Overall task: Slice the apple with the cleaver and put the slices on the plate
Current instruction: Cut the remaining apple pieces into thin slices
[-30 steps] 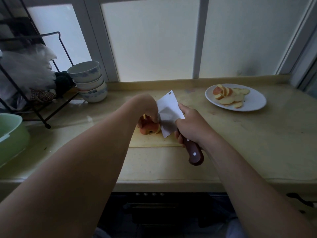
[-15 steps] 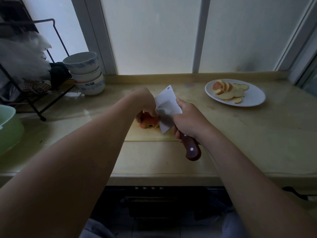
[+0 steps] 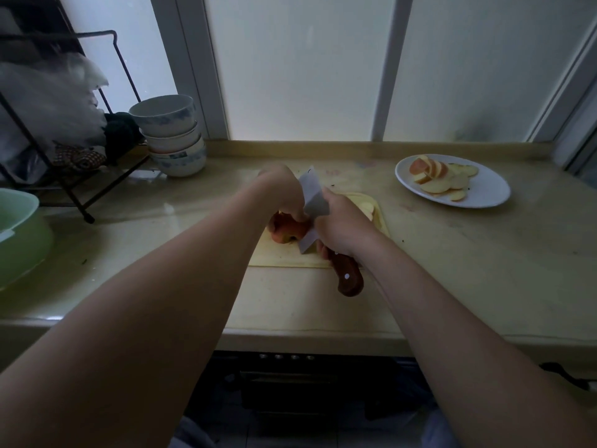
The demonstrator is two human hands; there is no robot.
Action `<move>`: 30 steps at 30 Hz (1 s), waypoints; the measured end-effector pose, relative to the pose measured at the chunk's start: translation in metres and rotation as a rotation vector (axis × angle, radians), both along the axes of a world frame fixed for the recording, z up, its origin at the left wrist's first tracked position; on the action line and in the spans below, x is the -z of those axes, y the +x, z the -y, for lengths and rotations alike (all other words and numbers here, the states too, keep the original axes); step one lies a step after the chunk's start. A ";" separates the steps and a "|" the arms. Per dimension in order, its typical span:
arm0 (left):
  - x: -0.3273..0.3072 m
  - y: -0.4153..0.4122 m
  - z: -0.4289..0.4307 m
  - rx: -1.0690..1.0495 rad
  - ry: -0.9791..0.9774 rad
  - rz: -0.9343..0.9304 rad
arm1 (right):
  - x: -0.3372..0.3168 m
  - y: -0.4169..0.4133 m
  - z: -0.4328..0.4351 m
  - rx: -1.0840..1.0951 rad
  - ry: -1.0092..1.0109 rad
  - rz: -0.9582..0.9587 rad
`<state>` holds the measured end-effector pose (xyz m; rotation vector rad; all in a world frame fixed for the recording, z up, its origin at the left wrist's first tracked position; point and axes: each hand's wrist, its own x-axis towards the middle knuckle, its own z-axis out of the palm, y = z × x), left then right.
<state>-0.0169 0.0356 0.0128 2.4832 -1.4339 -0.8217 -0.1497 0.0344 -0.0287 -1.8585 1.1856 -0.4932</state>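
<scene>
Fingers (image 3: 322, 250) of the right hand (image 3: 342, 227) are gripping the cleaver (image 3: 312, 202) by its wooden handle, just above the near edge of the board (image 3: 284, 259). The handle's butt is sticking out past that edge toward the person. The blade is standing steeply over the board's middle, its flat side facing the camera and its lower part lying against the apple (image 3: 286, 232). The left hand (image 3: 284, 192) is arching over the apple, its fingers curling down onto the fruit and holding it just left of the blade. The apple is sitting on the board's left half. Pale slices (image 3: 366, 206) are lying at the board's far right corner, partly hiding behind the right hand. Right of the board and well apart from it, the plate (image 3: 484, 195) is carrying plated slices (image 3: 436, 181) on its left side. Far left of the board, stacked bowls (image 3: 171, 134), a wire rack (image 3: 80, 195) and a green basin (image 3: 22, 234) are standing on the counter (image 3: 484, 270).
</scene>
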 end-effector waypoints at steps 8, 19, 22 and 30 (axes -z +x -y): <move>0.011 0.008 0.011 -0.019 0.052 -0.087 | -0.010 -0.005 -0.001 -0.049 0.010 -0.068; 0.005 0.009 0.005 0.008 -0.012 -0.032 | -0.013 -0.026 0.000 0.072 0.005 0.118; 0.006 0.009 0.005 0.004 -0.016 -0.026 | -0.014 -0.025 -0.002 0.075 0.005 0.121; 0.005 0.010 0.003 0.003 -0.032 -0.043 | -0.013 -0.024 -0.003 0.081 0.018 0.125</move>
